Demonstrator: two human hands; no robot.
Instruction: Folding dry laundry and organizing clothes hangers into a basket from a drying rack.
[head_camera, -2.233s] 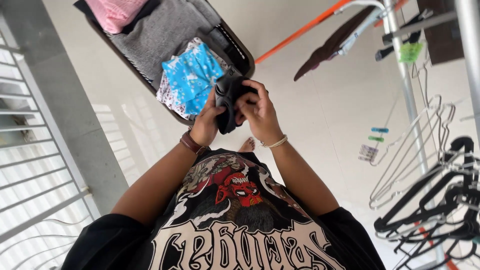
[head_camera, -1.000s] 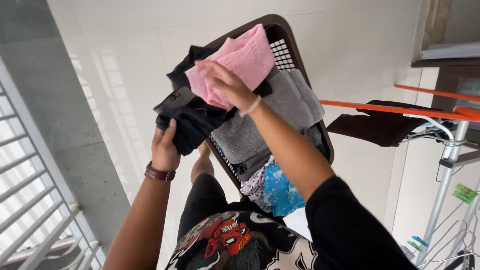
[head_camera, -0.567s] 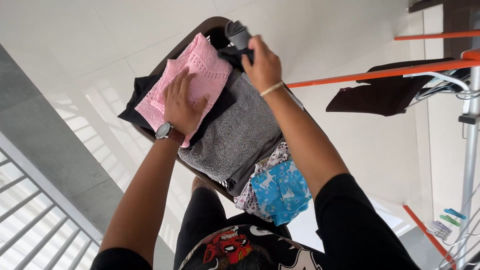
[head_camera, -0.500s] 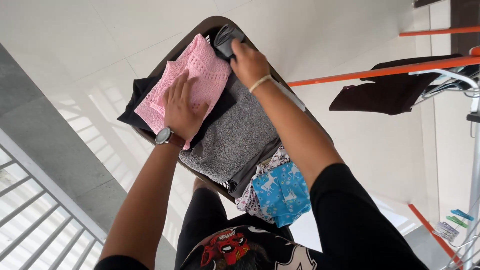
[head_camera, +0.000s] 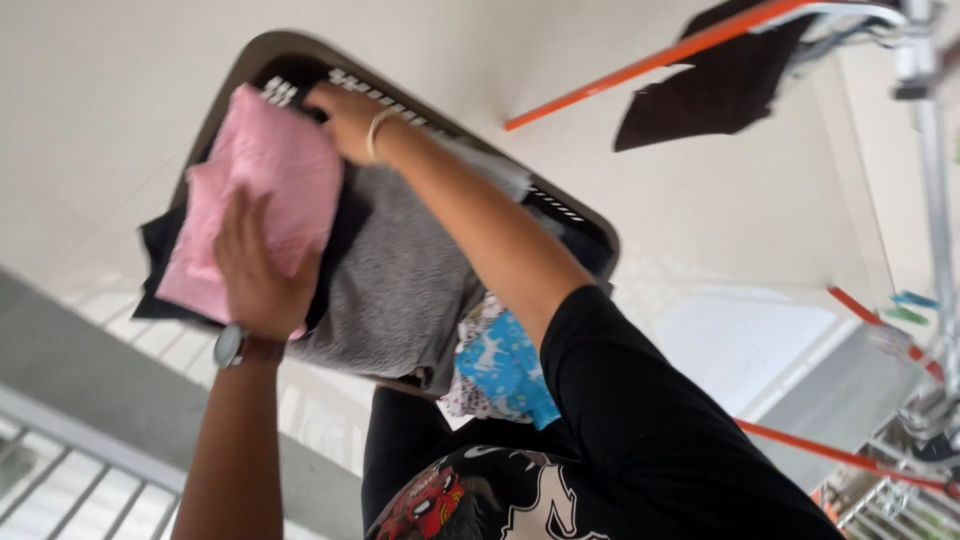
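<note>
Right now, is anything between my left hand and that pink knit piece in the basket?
Nothing visible does. The left hand lies flat on the pink knit cloth, which tops the pile in the brown laundry basket. The right hand reaches past it to the basket's far corner.

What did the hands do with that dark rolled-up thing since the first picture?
The right hand carried the dark bundle from in front of the chest to the far end of the brown laundry basket and pushed it down beside the pink knitted cloth; the bundle is now out of sight. The left hand let go and pressed flat on the pink cloth. The grey towel and blue printed cloth stayed put.
</note>
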